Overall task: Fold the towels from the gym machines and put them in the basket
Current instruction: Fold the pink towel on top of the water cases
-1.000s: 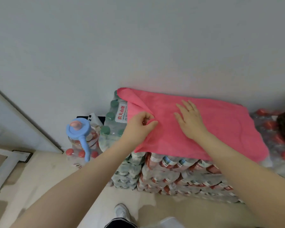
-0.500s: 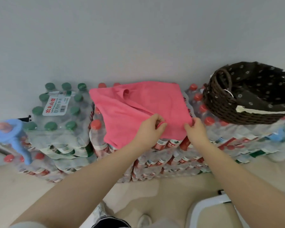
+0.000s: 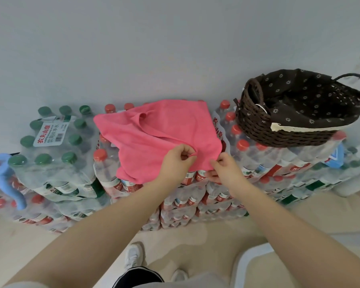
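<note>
A pink towel (image 3: 154, 134) lies folded over on top of stacked shrink-wrapped packs of water bottles (image 3: 54, 154). My left hand (image 3: 178, 161) pinches the towel's near edge between thumb and fingers. My right hand (image 3: 224, 167) grips the same near edge just to the right, at the towel's right corner. A dark brown woven basket (image 3: 256, 123) with a flowered dark liner stands on the bottle packs to the right of the towel; nothing shows inside it but its liner.
A grey wall rises right behind the bottle packs. A blue handled object (image 3: 2, 173) pokes in at the far left. A white rounded object (image 3: 252, 258) sits on the beige floor at lower right, near my shoes (image 3: 134, 256).
The towel, spread flat a second ago, is now folded to about half its width. My left hand carried the edge to the right; my right hand left the towel's top and took the near edge.
</note>
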`<state>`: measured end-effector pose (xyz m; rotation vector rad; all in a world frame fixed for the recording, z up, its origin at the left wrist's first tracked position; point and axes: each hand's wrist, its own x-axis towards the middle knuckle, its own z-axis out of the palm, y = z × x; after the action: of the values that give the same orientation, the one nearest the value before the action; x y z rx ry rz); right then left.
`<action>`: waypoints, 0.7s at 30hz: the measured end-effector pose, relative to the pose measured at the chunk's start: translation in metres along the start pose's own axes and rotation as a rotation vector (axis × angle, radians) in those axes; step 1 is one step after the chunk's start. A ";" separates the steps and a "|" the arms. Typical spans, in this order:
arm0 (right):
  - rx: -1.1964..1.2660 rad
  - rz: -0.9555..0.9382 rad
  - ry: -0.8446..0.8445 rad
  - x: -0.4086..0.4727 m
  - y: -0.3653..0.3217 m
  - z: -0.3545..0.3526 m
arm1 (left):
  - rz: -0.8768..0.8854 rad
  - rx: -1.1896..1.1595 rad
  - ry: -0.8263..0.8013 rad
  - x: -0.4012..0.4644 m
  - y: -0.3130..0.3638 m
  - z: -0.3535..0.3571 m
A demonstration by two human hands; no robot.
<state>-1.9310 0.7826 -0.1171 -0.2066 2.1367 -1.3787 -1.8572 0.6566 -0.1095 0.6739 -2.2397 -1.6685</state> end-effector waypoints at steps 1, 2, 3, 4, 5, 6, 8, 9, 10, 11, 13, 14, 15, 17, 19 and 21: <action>0.014 -0.051 0.011 -0.003 -0.003 0.001 | 0.005 -0.015 0.017 -0.001 0.001 0.000; -0.002 -0.114 0.027 -0.007 -0.006 0.002 | 0.011 -0.033 0.036 -0.002 0.001 0.000; -0.013 -0.180 0.046 -0.010 -0.009 0.003 | 0.015 -0.051 0.055 -0.003 0.002 0.001; -0.019 -0.240 0.065 -0.013 -0.013 0.005 | 0.018 -0.073 0.074 -0.005 0.003 0.001; -0.029 -0.292 0.087 -0.016 -0.016 0.007 | 0.017 -0.101 0.090 -0.006 0.003 0.002; -0.049 -0.343 0.099 -0.019 -0.020 0.010 | 0.012 -0.135 0.102 -0.007 0.004 0.002; -0.147 -0.412 0.067 -0.021 -0.027 0.014 | -0.001 -0.201 0.113 -0.009 0.006 0.002; -0.215 -0.433 0.033 -0.021 -0.031 0.015 | -0.008 -0.229 0.113 -0.010 0.007 0.002; -0.278 -0.443 -0.007 -0.022 -0.034 0.014 | -0.019 -0.260 0.113 -0.011 0.008 0.001; -0.315 -0.451 -0.050 -0.022 -0.037 0.013 | -0.031 -0.289 0.116 -0.011 0.009 -0.001; -0.363 -0.464 -0.127 -0.021 -0.041 0.010 | -0.046 -0.311 0.131 -0.012 0.009 -0.005; -0.395 -0.477 -0.140 -0.021 -0.042 0.009 | -0.053 -0.312 0.135 -0.012 0.009 -0.007; -0.425 -0.491 -0.136 -0.020 -0.043 0.008 | -0.061 -0.318 0.131 -0.012 0.008 -0.009; -0.441 -0.509 -0.128 -0.018 -0.045 0.007 | -0.073 -0.336 0.108 -0.014 0.009 -0.012; -0.469 -0.525 -0.144 -0.017 -0.048 0.008 | -0.069 -0.329 0.095 -0.016 0.009 -0.014; -0.555 -0.561 -0.129 -0.017 -0.051 0.009 | -0.061 -0.321 0.086 -0.017 0.010 -0.016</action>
<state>-1.9213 0.7597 -0.0693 -1.1493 2.3998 -0.9579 -1.8371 0.6547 -0.0944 0.7205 -1.8511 -1.9306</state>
